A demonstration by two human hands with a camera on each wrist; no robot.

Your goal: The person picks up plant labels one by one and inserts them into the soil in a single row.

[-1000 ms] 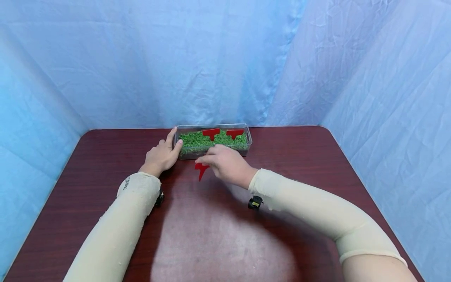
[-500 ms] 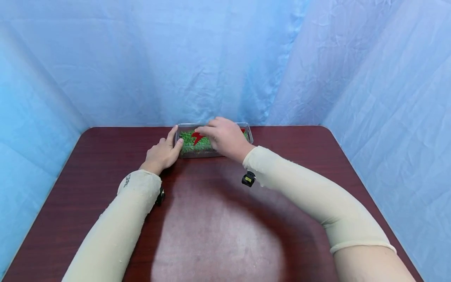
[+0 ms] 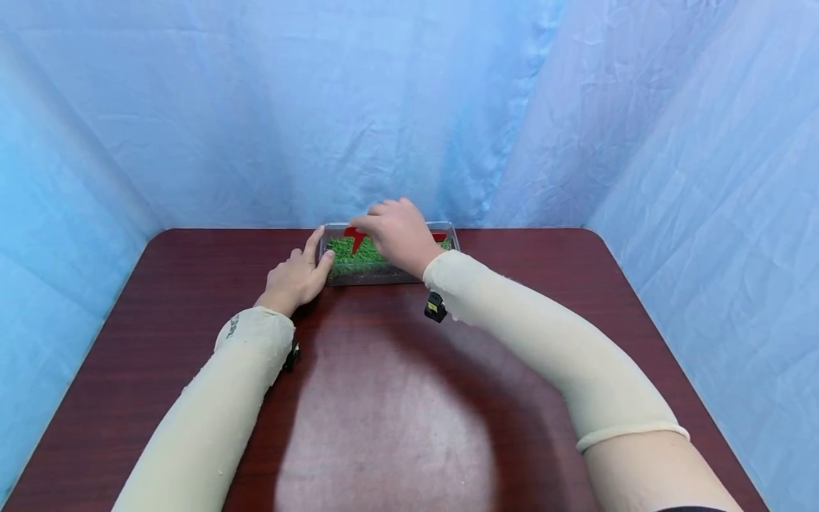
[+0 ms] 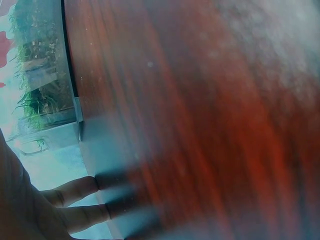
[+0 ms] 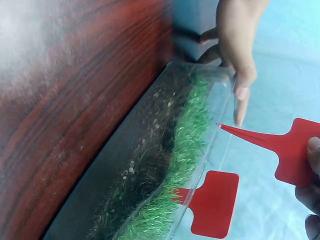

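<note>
Broadly, a dark red wooden table [image 3: 397, 398] is filling the lower view, ringed by a wrinkled blue cloth backdrop [image 3: 192, 107], and a clear plastic tray [image 3: 333, 279] of green grass [image 3: 348, 257] over dark soil is sitting at its far edge. Against the tray's left end the left hand [image 3: 293, 279] is resting, fingers mostly straight and pressing the wall rather than curling round it. Above the grass the right hand [image 3: 398, 231] is hovering, its fingertips [image 5: 311, 150] pinching a red T-shaped plant marker [image 5: 285, 150] whose pointed stake is aiming toward the tray's left end, clear of the turf. A second red marker [image 5: 212, 202] is standing planted in the grass nearby; a third is possibly sitting behind the right hand, though it is mostly hidden. The risks, as I judge them: the thin stake could be bending or skidding sideways on dense turf if pushed at a slant, the light tray could be sliding should the bracing hand ease, and the point is passing near the left forefinger.
</note>
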